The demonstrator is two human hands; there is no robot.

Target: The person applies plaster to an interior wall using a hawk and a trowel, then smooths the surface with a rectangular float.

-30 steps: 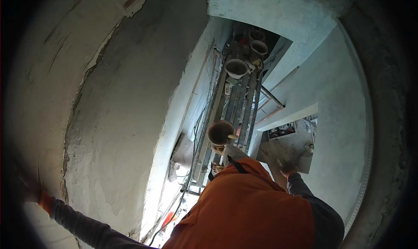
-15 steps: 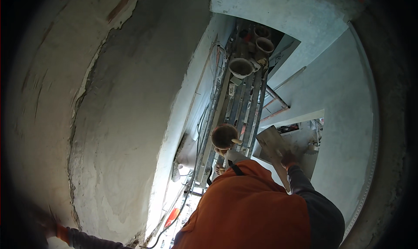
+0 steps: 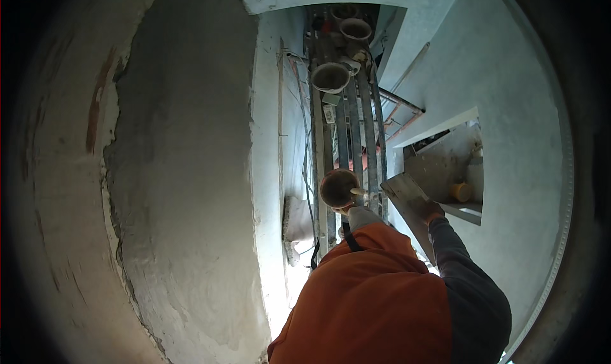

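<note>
My right hand is closed on a long, flat wooden board, held tilted out to my right, in front of a wall opening. How the fingers wrap round it is partly hidden. My left hand is out of the picture. Just ahead of my feet stands a round bucket with a wooden-handled tool at its rim. On my left is a wall with a broad patch of damp grey plaster, rough along its edges.
I stand on narrow scaffold planks with gaps between them. Farther along are a pale bucket, another bucket and small blocks. A metal frame leans at the right. An orange-yellow container sits inside the wall opening.
My view has turned, bringing more of the left wall in. My left hand, at the wall in the lower left before, has gone out of view. My right hand still holds the board.
</note>
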